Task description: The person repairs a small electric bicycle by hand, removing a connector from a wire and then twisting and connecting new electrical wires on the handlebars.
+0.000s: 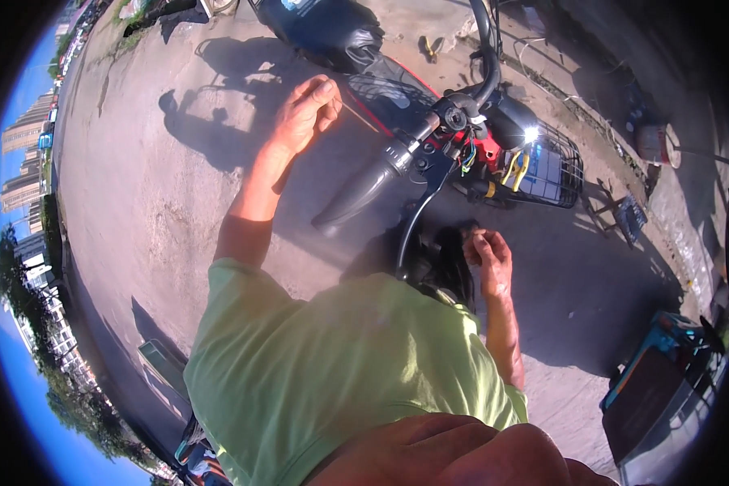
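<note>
My left hand is closed, with a thin, straight rod sticking out of it toward the handlebar; its kind cannot be made out. My right hand is held low on the other side of the brake lever, fingers pinched together. Whatever they hold, if anything, is too small and dark to name. Between the hands is a two-wheeler's handlebar grip, black and ribbed at its inner end. Loose coloured wires hang out beside the red front part.
Yellow-handled pliers rest by the black wire basket. The dark seat lies at the top. A small stool and a bucket stand at the right. A blue-edged vehicle is at the lower right.
</note>
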The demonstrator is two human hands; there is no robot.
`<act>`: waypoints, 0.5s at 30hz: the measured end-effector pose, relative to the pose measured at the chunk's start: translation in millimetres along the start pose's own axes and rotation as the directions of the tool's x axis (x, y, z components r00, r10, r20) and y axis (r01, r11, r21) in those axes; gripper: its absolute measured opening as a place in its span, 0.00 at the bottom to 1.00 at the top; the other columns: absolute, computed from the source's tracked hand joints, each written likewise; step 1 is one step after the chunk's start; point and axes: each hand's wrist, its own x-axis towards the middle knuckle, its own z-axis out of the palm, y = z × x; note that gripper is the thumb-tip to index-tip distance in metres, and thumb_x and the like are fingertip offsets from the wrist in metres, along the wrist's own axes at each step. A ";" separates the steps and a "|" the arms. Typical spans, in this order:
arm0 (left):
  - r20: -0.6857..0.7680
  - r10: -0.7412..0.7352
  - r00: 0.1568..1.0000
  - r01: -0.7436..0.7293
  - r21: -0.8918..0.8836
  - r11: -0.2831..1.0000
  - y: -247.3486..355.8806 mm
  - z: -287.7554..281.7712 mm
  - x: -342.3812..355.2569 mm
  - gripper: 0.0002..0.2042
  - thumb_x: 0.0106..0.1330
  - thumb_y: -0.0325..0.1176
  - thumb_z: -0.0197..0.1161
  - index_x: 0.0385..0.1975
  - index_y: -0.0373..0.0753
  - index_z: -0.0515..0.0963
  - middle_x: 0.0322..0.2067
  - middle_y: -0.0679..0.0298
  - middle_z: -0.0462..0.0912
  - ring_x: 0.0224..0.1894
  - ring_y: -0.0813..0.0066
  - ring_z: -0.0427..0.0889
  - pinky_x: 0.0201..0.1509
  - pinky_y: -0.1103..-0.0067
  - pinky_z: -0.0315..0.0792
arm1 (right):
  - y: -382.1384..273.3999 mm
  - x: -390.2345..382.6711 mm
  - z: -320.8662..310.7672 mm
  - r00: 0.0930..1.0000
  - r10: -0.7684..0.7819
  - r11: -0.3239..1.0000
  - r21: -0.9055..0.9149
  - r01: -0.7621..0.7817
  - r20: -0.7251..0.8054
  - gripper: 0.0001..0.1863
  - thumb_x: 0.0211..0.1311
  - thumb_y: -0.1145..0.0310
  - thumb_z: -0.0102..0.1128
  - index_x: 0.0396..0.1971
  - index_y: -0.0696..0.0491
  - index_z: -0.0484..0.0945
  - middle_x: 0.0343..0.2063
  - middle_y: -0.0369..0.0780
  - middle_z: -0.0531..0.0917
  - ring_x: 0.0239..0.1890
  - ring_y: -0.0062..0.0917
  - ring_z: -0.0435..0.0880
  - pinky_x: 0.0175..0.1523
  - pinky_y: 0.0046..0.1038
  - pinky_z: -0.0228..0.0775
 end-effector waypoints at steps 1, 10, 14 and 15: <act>0.024 -0.015 1.000 0.015 0.001 1.000 2.2 -2.5 0.4 0.14 0.77 0.41 0.59 0.30 0.40 0.74 0.29 0.64 0.77 0.23 0.84 0.72 0.24 0.88 0.63 | -0.2 0.1 0.8 1.000 0.010 1.000 -0.004 -0.010 0.009 0.11 0.71 0.64 0.60 0.45 0.55 0.80 0.31 0.34 0.83 0.31 0.18 0.78 0.39 0.21 0.69; 0.090 0.010 0.996 -0.007 -0.032 0.999 1.3 -12.8 7.9 0.15 0.76 0.40 0.59 0.28 0.39 0.74 0.27 0.63 0.77 0.22 0.81 0.72 0.25 0.87 0.65 | -0.3 -3.9 14.6 1.000 0.002 1.000 -0.008 -0.002 0.017 0.11 0.72 0.64 0.60 0.46 0.55 0.80 0.31 0.34 0.83 0.31 0.17 0.78 0.38 0.20 0.68; 0.208 0.083 0.975 -0.032 -0.238 0.971 -21.8 -21.2 20.3 0.15 0.75 0.42 0.61 0.27 0.41 0.73 0.25 0.66 0.73 0.22 0.77 0.71 0.35 0.79 0.70 | 0.3 -6.0 17.9 0.999 0.031 1.000 -0.004 -0.031 0.028 0.11 0.72 0.63 0.61 0.45 0.53 0.80 0.33 0.33 0.84 0.32 0.16 0.80 0.40 0.19 0.70; 0.251 0.101 0.963 -0.005 -0.357 0.934 -28.9 -15.1 24.7 0.15 0.75 0.43 0.61 0.27 0.42 0.73 0.24 0.66 0.72 0.22 0.76 0.70 0.38 0.77 0.71 | 0.7 -7.0 19.2 0.999 0.033 0.999 0.000 -0.033 0.026 0.11 0.72 0.62 0.61 0.45 0.53 0.80 0.33 0.33 0.84 0.32 0.16 0.80 0.40 0.19 0.70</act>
